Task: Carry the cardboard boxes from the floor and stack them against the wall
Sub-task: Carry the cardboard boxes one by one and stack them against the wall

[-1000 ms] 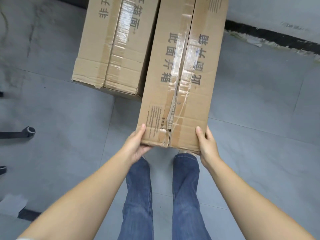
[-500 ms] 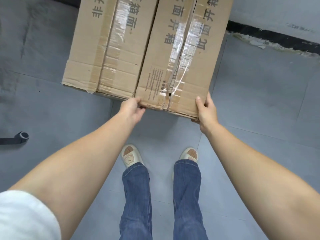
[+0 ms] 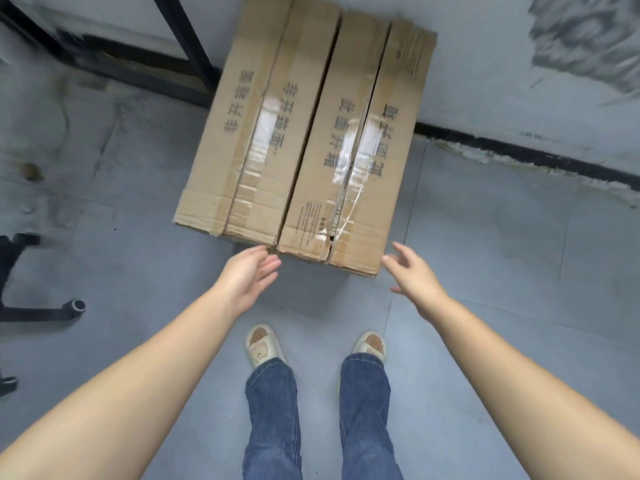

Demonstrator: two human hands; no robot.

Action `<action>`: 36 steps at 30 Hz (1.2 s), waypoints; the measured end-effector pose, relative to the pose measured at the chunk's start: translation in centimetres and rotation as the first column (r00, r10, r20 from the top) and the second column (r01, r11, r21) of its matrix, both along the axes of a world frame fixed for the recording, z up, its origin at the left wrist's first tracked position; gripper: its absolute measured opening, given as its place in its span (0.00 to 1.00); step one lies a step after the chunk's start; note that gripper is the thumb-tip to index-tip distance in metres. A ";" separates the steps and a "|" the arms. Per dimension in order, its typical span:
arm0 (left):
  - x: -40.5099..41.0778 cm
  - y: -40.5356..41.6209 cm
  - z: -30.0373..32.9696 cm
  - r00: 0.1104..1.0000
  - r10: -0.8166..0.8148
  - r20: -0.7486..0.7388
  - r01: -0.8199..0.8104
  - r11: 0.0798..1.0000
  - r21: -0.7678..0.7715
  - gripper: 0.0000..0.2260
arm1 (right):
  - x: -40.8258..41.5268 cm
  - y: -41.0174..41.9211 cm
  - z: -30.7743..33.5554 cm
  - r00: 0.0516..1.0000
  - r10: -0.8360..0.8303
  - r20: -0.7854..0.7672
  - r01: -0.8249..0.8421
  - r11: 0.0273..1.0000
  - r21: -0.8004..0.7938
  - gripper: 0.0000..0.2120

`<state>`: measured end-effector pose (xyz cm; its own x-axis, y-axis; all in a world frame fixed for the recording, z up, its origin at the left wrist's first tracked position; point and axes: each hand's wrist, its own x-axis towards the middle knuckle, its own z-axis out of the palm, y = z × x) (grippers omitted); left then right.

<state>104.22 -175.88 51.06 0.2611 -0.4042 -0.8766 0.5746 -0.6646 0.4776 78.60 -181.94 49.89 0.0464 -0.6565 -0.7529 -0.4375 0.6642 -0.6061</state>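
Both hands, left hand [image 3: 250, 279] and right hand [image 3: 415, 276], empty, fingers spread | right box [image 3: 360, 150]: torn tape seam | left box [image 3: 256, 133] alongside, touching

A: What can't you make out near the right cardboard box [image 3: 353, 150]?
B: Its far end against the wall [image 3: 502, 64] is hidden, and the small print at its near corner is too small to read.
A: And left of it?
B: The black frame [image 3: 180, 39] is blurred and cut off at the top edge; the chair base [image 3: 38, 310] runs off the left edge.
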 end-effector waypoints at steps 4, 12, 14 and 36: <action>-0.1 3.4 8.9 0.981 -0.169 0.094 0.178 0.980 -0.092 0.13 | -2.5 2.2 9.0 0.982 0.190 -0.002 -0.189 0.973 -0.135 0.22; -3.0 12.0 24.2 0.842 -0.225 0.490 0.420 0.844 -0.334 0.12 | -8.4 10.8 23.2 0.991 0.082 0.109 -0.037 0.930 -0.366 0.16; -3.6 13.6 25.8 0.827 -0.163 0.538 0.404 0.838 -0.367 0.13 | -8.8 12.9 24.3 0.991 -0.008 0.132 0.057 0.927 -0.370 0.16; 6.9 15.2 29.8 0.581 -0.462 0.670 0.814 0.333 -0.476 0.13 | 3.2 34.6 29.4 0.655 -0.700 0.283 0.705 0.433 -0.562 0.17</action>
